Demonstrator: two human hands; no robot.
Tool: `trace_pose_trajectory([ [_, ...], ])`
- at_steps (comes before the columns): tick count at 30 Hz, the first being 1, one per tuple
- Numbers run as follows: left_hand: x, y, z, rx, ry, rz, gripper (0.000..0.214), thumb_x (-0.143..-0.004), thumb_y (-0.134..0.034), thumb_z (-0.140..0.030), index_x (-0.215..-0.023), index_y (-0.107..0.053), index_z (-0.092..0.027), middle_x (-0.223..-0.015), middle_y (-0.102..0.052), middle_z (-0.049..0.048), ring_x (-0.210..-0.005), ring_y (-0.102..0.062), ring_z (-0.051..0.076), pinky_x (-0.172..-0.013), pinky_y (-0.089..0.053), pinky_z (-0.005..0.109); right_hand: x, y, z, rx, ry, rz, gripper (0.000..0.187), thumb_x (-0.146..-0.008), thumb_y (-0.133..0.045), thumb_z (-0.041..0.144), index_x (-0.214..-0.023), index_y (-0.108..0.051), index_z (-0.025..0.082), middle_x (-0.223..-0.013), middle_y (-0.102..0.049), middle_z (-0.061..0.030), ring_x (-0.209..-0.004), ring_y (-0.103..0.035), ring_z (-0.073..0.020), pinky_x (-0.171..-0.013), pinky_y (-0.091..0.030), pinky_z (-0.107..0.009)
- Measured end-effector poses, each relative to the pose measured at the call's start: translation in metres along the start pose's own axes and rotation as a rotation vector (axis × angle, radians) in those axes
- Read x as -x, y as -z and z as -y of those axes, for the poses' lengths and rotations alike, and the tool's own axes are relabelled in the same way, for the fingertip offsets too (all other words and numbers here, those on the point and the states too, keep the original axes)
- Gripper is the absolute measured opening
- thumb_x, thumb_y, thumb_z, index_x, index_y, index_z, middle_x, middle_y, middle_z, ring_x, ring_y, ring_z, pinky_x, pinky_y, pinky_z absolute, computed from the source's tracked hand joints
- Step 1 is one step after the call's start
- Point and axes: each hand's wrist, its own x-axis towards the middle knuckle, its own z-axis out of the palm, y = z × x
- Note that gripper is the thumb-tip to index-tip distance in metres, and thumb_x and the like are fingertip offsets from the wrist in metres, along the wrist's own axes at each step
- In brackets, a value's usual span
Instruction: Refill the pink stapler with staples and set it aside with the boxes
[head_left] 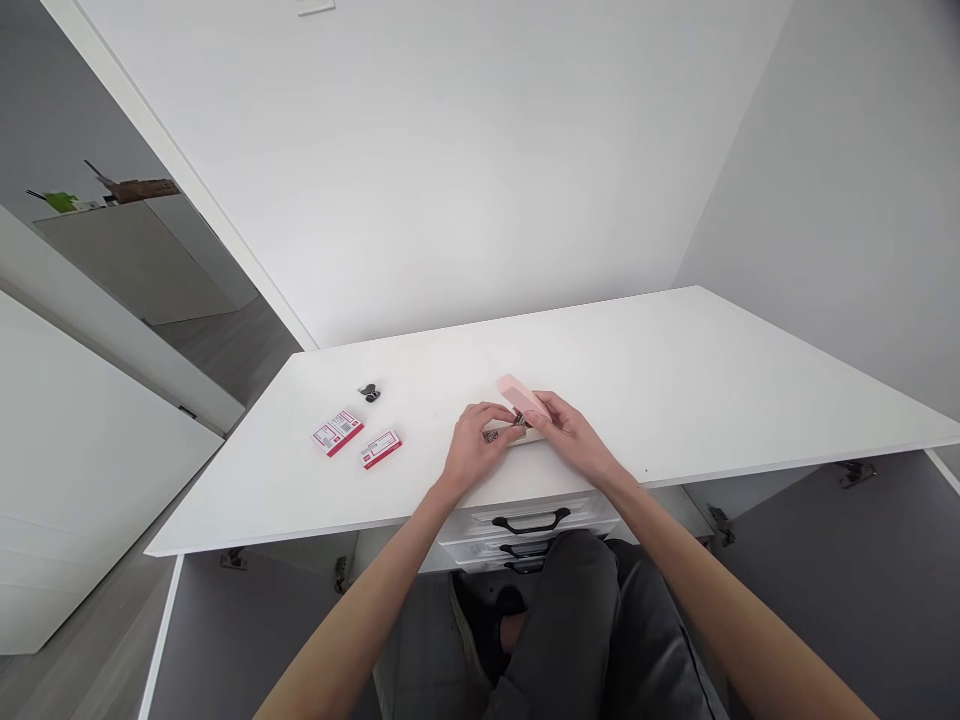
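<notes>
A pink stapler (pixel 523 394) is opened up on the white tabletop, its pink upper arm raised and tilted. Dark metal parts show between my hands. My right hand (pixel 564 428) is closed around the raised arm near its hinge end, thumb across its side. From the left, my left hand (pixel 480 437) has its fingers bent and pressed together at the stapler's metal part and base. Whatever small piece may lie between those fingertips is hidden. Left of my hands lie two red-and-white staple boxes, a larger one (pixel 337 432) and a smaller one (pixel 381 450).
A small black staple remover (pixel 370 393) lies behind the boxes. The white tabletop (pixel 675 370) reaches the wall at the back. Below its front edge are drawers with black handles (pixel 531 521), and cabinet doors (pixel 832 560) stand open on both sides of my legs.
</notes>
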Motion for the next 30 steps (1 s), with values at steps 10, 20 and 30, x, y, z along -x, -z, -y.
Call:
trace_pose_trajectory([
  [10,0.0,-0.007,0.001,-0.021,0.082,0.031,0.013,-0.091,-0.074,-0.036,-0.098,-0.082,-0.029,-0.115,-0.075,0.0047,-0.112,-0.067,0.025,-0.09,-0.058,0.04,0.001,0.001,-0.002,0.064,-0.035,-0.01,0.045,-0.097,-0.058,0.06,-0.125,-0.065,0.026,-0.12,-0.073,-0.0053,-0.111,-0.064,-0.0253,-0.099,-0.051,-0.041],
  [20,0.007,-0.002,0.004,-0.088,0.077,0.001,0.021,-0.091,-0.077,-0.039,-0.108,-0.078,-0.027,-0.117,-0.074,0.0054,-0.119,-0.062,0.027,-0.1,-0.053,0.045,0.006,0.0,0.003,0.044,-0.05,-0.02,0.047,-0.093,-0.068,0.053,-0.133,-0.064,0.029,-0.134,-0.069,-0.0052,-0.124,-0.062,-0.027,-0.106,-0.049,-0.043],
  [30,0.058,0.067,0.031,-0.546,-0.04,-0.244,0.032,-0.097,-0.067,-0.035,-0.126,-0.064,-0.025,-0.13,-0.064,0.0107,-0.126,-0.054,0.031,-0.112,-0.042,0.051,0.008,-0.001,0.008,0.016,-0.081,-0.098,0.055,-0.094,-0.063,0.065,-0.136,-0.062,0.029,-0.142,-0.066,-0.0085,-0.128,-0.063,-0.0296,-0.11,-0.048,-0.048],
])
